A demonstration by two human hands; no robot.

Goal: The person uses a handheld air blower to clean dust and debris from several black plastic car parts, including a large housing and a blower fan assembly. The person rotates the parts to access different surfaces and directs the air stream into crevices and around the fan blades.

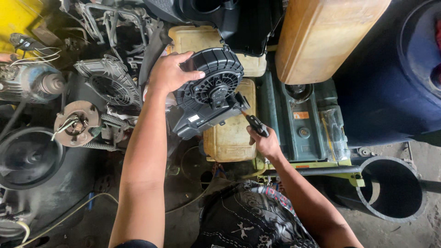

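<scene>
My left hand (169, 72) grips the top left rim of a black plastic blower fan housing (209, 94), holding it tilted above a yellowish plastic can (229, 138). My right hand (265, 143) is closed around the dark handle of a screwdriver (254, 124). Its tip meets the housing's lower right corner near the round ribbed motor cover. A small white label sits on the housing's lower left face.
A green machine casing (294, 124) lies right of the can. A large tan jerrycan (321, 36) and a blue drum (395, 78) stand at the upper right, a black pipe opening (390, 188) at the lower right. Fans, motors and pulleys (76, 124) crowd the left.
</scene>
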